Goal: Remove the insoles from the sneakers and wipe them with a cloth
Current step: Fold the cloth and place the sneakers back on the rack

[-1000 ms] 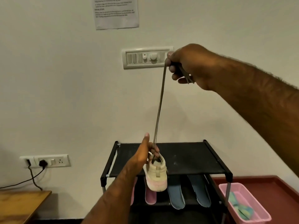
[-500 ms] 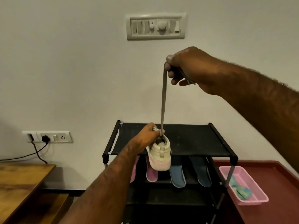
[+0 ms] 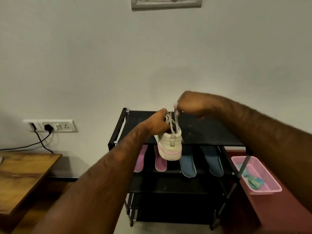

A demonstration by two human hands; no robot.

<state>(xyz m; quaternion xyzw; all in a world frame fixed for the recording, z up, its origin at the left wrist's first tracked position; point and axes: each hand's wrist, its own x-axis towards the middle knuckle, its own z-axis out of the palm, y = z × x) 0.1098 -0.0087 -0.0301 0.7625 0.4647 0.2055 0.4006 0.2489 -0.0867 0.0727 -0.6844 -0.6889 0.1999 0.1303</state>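
Note:
My left hand (image 3: 157, 123) grips a small cream sneaker with a pink sole (image 3: 170, 146), heel toward me, held over the front of a black shoe rack (image 3: 211, 130). Just above the shoe, my right hand (image 3: 189, 107) pinches its grey lace (image 3: 173, 122), which loops down into the sneaker's opening. Two pink insoles (image 3: 160, 163) and two blue insoles (image 3: 187, 166) lean on the rack's second shelf below. A blue-green cloth (image 3: 255, 181) lies in a pink basket (image 3: 263, 191) to the right.
A wooden table (image 3: 22, 174) stands at the left under a wall socket with a black plug and cord (image 3: 49, 127). A switch panel (image 3: 166, 2) is high on the wall. The pink basket rests on a dark red surface (image 3: 236, 208).
My right hand has come down from high up, so the lace that was stretched tall now hangs in a short loop. The view has tilted downward.

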